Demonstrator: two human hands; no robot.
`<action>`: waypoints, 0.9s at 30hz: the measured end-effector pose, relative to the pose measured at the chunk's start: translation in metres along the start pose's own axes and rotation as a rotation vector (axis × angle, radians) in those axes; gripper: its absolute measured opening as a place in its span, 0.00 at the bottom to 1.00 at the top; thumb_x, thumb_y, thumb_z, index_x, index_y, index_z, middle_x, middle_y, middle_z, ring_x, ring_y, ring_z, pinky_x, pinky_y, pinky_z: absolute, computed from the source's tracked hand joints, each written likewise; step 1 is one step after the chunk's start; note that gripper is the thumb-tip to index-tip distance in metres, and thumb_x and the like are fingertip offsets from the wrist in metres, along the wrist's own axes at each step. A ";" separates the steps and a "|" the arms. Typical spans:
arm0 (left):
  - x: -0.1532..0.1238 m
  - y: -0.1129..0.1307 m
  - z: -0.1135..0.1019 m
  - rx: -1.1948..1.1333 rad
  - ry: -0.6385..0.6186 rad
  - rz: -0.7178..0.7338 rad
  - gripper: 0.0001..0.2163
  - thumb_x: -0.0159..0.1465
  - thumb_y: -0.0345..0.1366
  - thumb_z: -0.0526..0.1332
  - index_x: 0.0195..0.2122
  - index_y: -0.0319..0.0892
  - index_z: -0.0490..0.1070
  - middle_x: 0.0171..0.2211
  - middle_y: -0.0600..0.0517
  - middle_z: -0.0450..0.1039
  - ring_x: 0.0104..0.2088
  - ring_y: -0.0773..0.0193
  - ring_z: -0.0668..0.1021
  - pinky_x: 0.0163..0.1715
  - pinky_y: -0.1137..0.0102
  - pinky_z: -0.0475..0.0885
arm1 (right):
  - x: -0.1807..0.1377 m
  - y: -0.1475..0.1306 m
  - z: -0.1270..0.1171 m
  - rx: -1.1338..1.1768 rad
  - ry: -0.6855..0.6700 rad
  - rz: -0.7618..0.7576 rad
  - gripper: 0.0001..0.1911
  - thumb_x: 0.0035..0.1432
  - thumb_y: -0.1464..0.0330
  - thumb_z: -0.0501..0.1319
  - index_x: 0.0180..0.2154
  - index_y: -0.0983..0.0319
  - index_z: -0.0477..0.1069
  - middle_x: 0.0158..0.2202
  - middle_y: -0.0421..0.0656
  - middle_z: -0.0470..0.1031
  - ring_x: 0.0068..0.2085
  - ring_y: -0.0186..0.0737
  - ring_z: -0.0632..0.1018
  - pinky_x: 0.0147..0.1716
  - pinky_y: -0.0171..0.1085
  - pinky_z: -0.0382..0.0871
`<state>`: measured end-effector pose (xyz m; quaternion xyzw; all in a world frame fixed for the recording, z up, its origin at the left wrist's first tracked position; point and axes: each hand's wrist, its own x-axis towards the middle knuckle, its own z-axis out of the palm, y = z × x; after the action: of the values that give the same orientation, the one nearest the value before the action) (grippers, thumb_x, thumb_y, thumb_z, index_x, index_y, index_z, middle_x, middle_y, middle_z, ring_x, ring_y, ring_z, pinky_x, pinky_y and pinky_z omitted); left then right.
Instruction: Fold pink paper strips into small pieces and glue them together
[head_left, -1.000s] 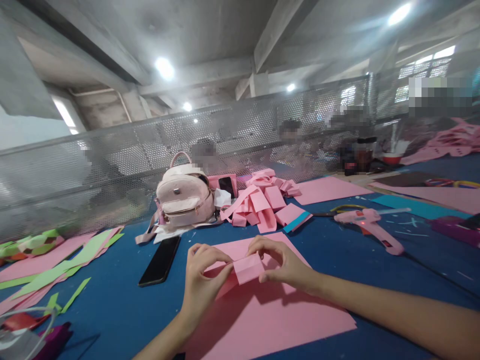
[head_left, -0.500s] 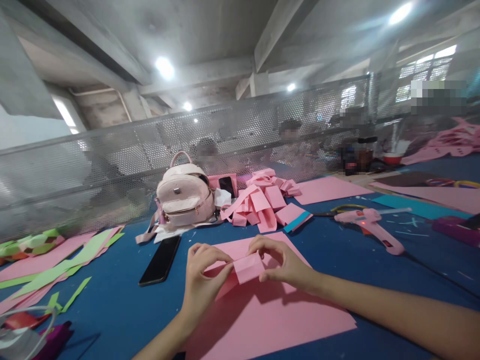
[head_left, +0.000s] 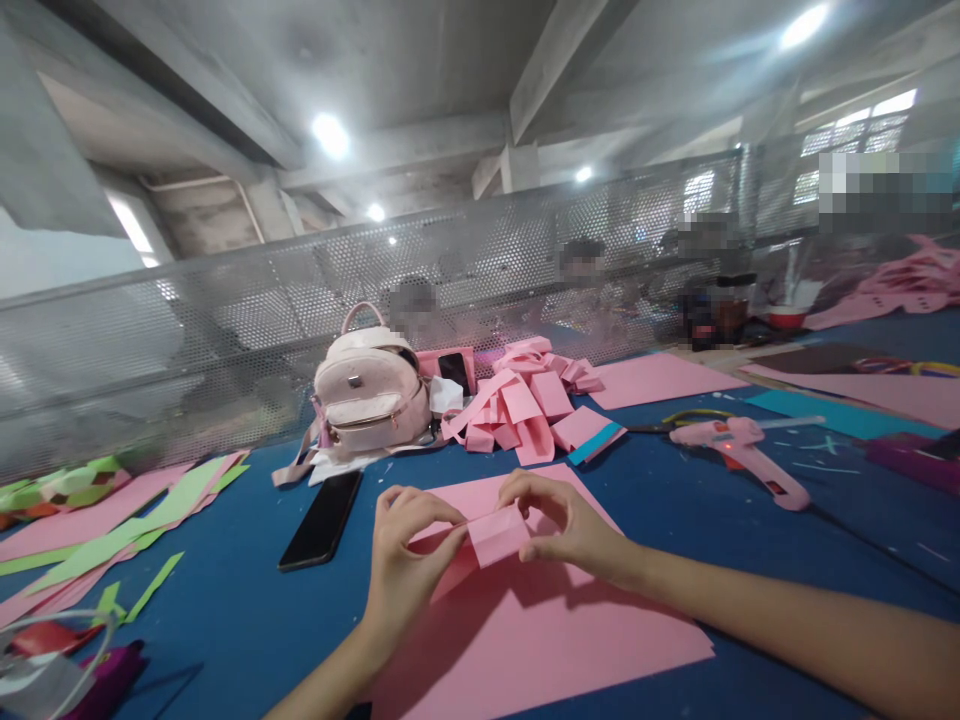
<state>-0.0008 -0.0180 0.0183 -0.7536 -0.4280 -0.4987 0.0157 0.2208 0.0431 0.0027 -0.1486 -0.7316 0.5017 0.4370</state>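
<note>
Between my two hands is a small folded piece of pink paper (head_left: 498,537), raised just above larger pink sheets (head_left: 555,640) on the blue table. My left hand (head_left: 412,555) pinches its left edge between thumb and fingers. On the right edge, the curled fingers and thumb of my right hand (head_left: 566,525) grip the same paper. Beyond my hands lies a heap of folded pink paper strips (head_left: 517,400), with a pink piece bearing a blue stripe (head_left: 592,437) beside it.
A black phone (head_left: 321,520) and a pale backpack (head_left: 371,390) are at left. Scissors (head_left: 660,425) and a pink glue gun (head_left: 742,455), its cord trailing, lie at right. Green and pink strips (head_left: 127,530) cover the far left. A perforated metal screen (head_left: 465,260) stands behind, people beyond it.
</note>
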 end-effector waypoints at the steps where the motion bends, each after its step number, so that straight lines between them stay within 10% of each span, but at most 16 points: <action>1: 0.000 0.000 0.000 0.000 0.001 0.001 0.07 0.62 0.29 0.66 0.29 0.48 0.74 0.28 0.61 0.78 0.31 0.65 0.76 0.45 0.63 0.58 | 0.000 -0.001 0.000 0.001 0.003 0.005 0.22 0.45 0.57 0.77 0.39 0.58 0.75 0.38 0.40 0.70 0.39 0.39 0.70 0.39 0.36 0.62; 27: 0.000 -0.001 0.000 0.029 -0.002 0.036 0.06 0.63 0.29 0.66 0.30 0.47 0.73 0.29 0.61 0.78 0.31 0.65 0.75 0.45 0.62 0.58 | -0.001 0.000 -0.004 -0.068 0.038 -0.045 0.42 0.46 0.56 0.76 0.58 0.55 0.59 0.42 0.41 0.72 0.46 0.41 0.72 0.46 0.38 0.60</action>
<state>-0.0019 -0.0172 0.0182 -0.7614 -0.4216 -0.4912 0.0352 0.2244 0.0452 0.0030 -0.1564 -0.7429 0.4637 0.4567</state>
